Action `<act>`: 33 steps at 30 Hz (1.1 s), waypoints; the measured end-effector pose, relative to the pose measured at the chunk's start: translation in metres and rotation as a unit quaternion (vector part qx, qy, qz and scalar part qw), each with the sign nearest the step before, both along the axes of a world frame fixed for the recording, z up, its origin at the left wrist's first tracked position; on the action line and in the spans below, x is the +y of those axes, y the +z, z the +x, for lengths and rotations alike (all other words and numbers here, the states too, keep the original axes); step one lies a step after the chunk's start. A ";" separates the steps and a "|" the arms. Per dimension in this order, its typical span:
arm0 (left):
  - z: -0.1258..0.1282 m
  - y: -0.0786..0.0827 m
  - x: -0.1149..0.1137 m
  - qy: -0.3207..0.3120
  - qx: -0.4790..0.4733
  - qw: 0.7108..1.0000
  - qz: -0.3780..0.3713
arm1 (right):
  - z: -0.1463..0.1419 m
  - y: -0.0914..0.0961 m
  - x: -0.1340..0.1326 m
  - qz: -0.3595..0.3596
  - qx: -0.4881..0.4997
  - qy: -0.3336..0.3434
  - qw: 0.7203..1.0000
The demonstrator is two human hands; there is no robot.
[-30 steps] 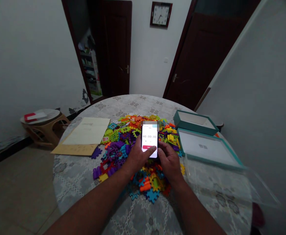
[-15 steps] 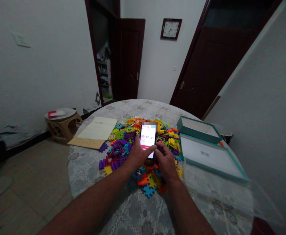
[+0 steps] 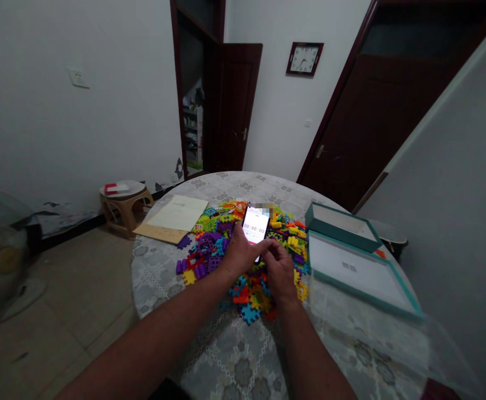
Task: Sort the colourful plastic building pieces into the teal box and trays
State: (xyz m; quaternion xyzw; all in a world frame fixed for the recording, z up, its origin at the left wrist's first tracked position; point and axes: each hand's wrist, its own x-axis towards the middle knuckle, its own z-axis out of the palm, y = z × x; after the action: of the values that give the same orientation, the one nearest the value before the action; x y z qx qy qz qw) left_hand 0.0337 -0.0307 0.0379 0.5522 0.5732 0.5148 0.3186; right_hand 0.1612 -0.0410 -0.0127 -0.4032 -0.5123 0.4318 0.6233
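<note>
A smartphone (image 3: pixel 255 221) is held up over the pile, its lit screen showing a timer at 00:00:00. My left hand (image 3: pixel 238 253) is closed round its left side, the thumb lying across the lower screen. My right hand (image 3: pixel 279 269) is closed too, its curled fingers at the phone's lower right edge, close to the left thumb. Beneath and around both hands spreads a heap of colourful plastic building pieces (image 3: pixel 211 244), many with toothed edges. A light blue toothed piece (image 3: pixel 250 314) lies at the near end.
Papers and a brown envelope (image 3: pixel 163 233) lie left of the heap. To the right are a green box (image 3: pixel 342 230) and a white-faced green-rimmed lid (image 3: pixel 359 272), with a clear plastic sheet nearer me. A patterned cloth covers the round table (image 3: pixel 243 361). A stool (image 3: pixel 128 205) stands at left.
The view has shifted, so the room appears farther right and slightly lower. Both hands stay at the phone, with my left thumb lying over the lower screen.
</note>
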 end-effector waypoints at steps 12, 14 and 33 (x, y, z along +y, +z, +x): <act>0.011 -0.002 0.001 0.053 0.050 0.997 0.023 | -0.002 -0.014 0.009 -0.016 0.078 0.014 0.997; 0.013 -0.002 0.001 0.062 0.059 0.996 0.021 | -0.002 -0.015 0.010 -0.018 0.087 0.023 0.996; 0.015 -0.006 0.003 0.091 0.134 0.986 0.029 | -0.002 -0.011 0.007 0.001 0.088 0.034 0.996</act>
State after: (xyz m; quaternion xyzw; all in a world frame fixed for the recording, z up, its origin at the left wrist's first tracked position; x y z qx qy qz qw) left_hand 0.0490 -0.0274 0.0321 0.5705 0.6436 0.4794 0.1747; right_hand 0.1587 -0.0339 -0.0236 -0.3456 -0.4696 0.4855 0.6514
